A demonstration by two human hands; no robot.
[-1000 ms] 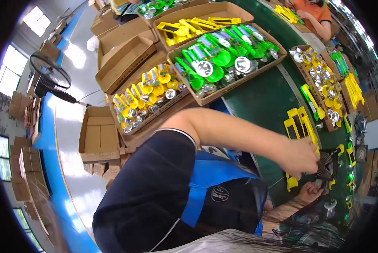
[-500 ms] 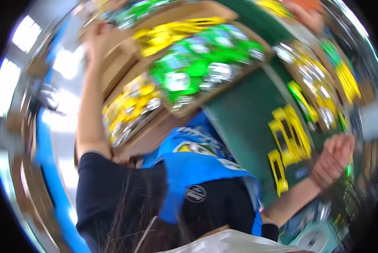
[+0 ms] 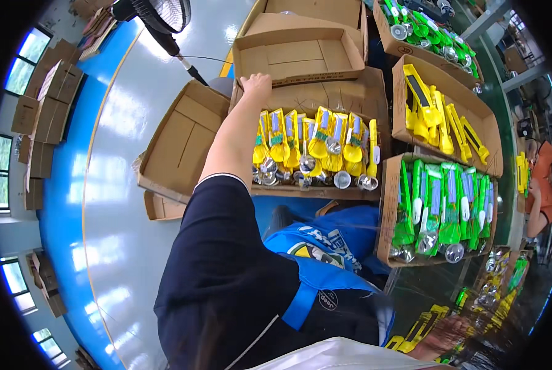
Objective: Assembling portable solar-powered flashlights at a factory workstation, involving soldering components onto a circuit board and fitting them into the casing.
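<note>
My left arm reaches forward, and my left hand [image 3: 255,86] is closed over the near left corner of a shallow cardboard tray [image 3: 297,54]. That tray rests on a larger carton, behind a row of yellow plastic pieces with clear round ends [image 3: 316,145]. At the lower right, my right hand [image 3: 445,336] is blurred and partly covered by strands of hair. It is close to yellow frame-like pieces [image 3: 421,327] on the green bench; its fingers cannot be made out.
A box of green pieces [image 3: 439,213] stands right of my body. Behind it are a box of yellow pieces [image 3: 436,117] and another green-filled box [image 3: 427,34]. A tilted carton [image 3: 186,139] and a black fan [image 3: 159,28] are at left. A person in orange [image 3: 542,185] sits far right.
My view has swung left, so the boxes and bench appear farther right. The right hand has shifted to the lower right of the picture. My left hand stays at the cardboard.
</note>
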